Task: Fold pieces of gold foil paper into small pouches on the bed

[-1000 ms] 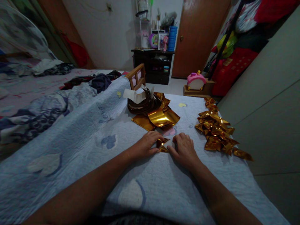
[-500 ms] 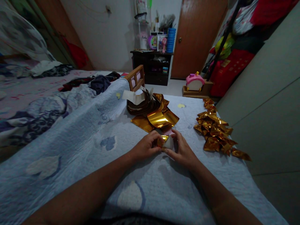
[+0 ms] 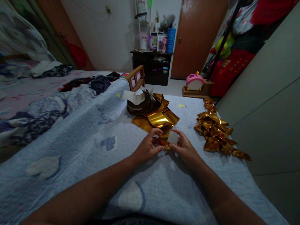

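Between my two hands is a sheet of gold foil paper [image 3: 172, 138], partly folded or curled, its pale backing showing on the right and shiny gold on the left. My left hand [image 3: 151, 145] pinches its left side with thumb and fingers. My right hand [image 3: 185, 148] grips the right side, thumb in front and fingers behind. Just beyond them lies a loose stack of gold foil sheets [image 3: 161, 118], with a dark curled bundle [image 3: 142, 106] at its back left. To the right sits a pile of folded gold foil pieces [image 3: 214, 131].
A light blue quilted cover [image 3: 93, 168] with heart patterns lies under everything. Rumpled clothes [image 3: 77, 90] are on the left. A small wooden rail [image 3: 136, 78] stands behind the stack. A pale cabinet [image 3: 269, 118] borders the right side; a pink toy [image 3: 195, 82] sits beyond the far edge.
Both hands have shifted slightly, and the foil paper between them is raised and more opened out, with more of its pale backing showing. The stack and folded pile stay put.
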Demonstrator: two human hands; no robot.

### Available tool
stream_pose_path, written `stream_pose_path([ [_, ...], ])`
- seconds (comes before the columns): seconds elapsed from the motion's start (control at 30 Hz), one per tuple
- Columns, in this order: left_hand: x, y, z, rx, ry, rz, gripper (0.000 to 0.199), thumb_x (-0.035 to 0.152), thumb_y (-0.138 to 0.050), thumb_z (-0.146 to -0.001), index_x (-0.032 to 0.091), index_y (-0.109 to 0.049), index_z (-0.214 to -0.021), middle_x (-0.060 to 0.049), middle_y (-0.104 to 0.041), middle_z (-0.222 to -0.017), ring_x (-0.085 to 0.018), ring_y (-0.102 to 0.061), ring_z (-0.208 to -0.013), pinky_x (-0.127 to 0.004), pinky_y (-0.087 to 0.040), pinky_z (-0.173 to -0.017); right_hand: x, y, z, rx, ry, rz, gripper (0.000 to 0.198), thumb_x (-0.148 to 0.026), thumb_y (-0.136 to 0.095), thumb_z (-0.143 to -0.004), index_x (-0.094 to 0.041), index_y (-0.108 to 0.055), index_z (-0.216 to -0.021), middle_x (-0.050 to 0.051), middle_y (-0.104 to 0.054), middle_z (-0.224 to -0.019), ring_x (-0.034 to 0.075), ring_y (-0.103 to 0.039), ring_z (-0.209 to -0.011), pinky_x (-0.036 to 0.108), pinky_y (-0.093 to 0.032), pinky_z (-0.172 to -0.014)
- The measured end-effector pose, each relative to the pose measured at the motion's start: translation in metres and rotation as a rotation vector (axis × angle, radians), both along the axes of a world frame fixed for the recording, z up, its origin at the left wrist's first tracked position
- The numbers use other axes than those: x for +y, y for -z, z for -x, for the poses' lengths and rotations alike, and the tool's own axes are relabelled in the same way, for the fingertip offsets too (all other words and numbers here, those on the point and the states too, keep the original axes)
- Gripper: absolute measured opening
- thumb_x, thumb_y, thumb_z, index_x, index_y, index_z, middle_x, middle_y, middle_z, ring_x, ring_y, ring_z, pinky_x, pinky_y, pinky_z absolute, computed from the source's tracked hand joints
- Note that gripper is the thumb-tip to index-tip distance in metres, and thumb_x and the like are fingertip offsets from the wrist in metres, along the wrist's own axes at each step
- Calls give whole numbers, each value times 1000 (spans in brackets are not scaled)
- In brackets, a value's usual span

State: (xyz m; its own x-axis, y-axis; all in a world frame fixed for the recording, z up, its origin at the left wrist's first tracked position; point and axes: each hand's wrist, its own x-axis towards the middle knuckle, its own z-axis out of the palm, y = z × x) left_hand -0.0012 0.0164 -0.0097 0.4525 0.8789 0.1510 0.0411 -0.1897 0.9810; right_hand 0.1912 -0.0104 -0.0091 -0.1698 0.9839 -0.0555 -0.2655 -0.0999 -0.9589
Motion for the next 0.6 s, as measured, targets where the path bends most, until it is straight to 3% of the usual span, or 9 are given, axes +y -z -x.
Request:
stream_pose_path([
  [0.17,1,-3,1,89,27,-164,28,18,-70,-82,20,-62,-109,-3,-61,-100,-14,-61,-82,-26,-49,-73,-1,-1,-2,-73,0,-8,57,-31,-78,-77,-25,-47,-124,0,-69,-94,17,-67,-79,28,-53,-69],
  [0.33,2,-3,0,190,1,-146,16,22,-73,-81,17,-68,-96,-4,-68,-94,-15,-61,-81,-27,-47,-72,-1,6,-3,-209,43,-33,62,-33,-73,-79,-24,-40,-130,2,-70,-94,19,-68,-79,30,-53,-69],
  [0.47,-1,-5,-1,246,-31,-119,10,24,-73,-82,16,-69,-86,-2,-68,-83,-13,-57,-69,-25,-43,-65,-1,9,-5,-492,98,-140,59,-33,-65,-82,-20,-40,-134,1,-67,-87,18,-64,-71,29,-49,-65],
  [0.6,-1,-5,-2,328,-37,-110,9,25,-71,-83,16,-69,-84,1,-67,-77,-11,-53,-63,-23,-39,-61,-2,7,-7,-783,166,-214,54,-29,-59,-84,-16,-46,-135,-4,-55,-72,16,-54,-61,28,-40,-59],
])
